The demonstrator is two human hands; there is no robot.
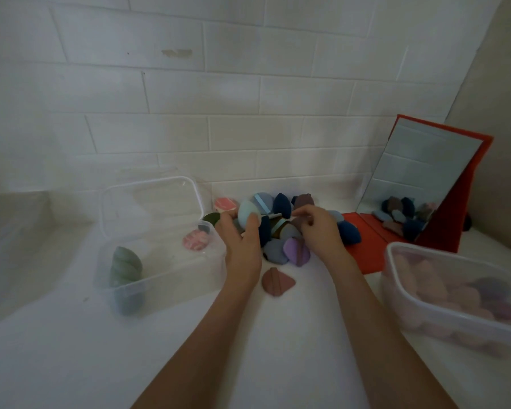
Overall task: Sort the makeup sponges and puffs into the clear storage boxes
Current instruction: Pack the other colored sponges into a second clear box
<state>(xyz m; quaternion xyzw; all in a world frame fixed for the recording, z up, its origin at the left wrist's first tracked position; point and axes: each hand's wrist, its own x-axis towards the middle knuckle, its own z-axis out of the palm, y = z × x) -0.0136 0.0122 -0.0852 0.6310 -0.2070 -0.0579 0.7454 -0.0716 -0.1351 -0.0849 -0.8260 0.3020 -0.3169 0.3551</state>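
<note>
Sort is partway through, I'd say roughly half, judging by what sits in the boxes against what's loose.

Landmark: the pile (281, 228) of puffs and sponges at the back of the worktop (71, 349), against the tiled wall.

Done so far:
- Left box (160, 278), just left of the pile, lid hinged open: green sponges (124, 270) stacked at its near-left end, one pink puff (195, 240) at the far-right end. Mostly empty space.
- Right box (455, 293), right of the pile and nearer me: a good layer of pink and purple pieces, blurred through the plastic, can't count them.

Left to do:
- Pile is mostly blue and navy, plus brown, a purple puff (297, 250) on its near edge and a pink one at its far-left.
- One mauve puff (278, 281) lies apart, just in front of the pile.
- A few blue pieces spill right onto the red base of the mirror (425, 172).

Hands:
- Left hand (242, 240) at the pile's left side, grip closed round a light blue sponge (247, 215), thumb and fingers wrapped on it, lifted slightly off the heap.
- Right hand (317, 228) over the pile's right side, fingers curled, grip narrow, pinching at something small in the heap. Can't tell which piece, or whether it actually has hold.

No blue in either box, so where the blues go isn't clear.
</note>
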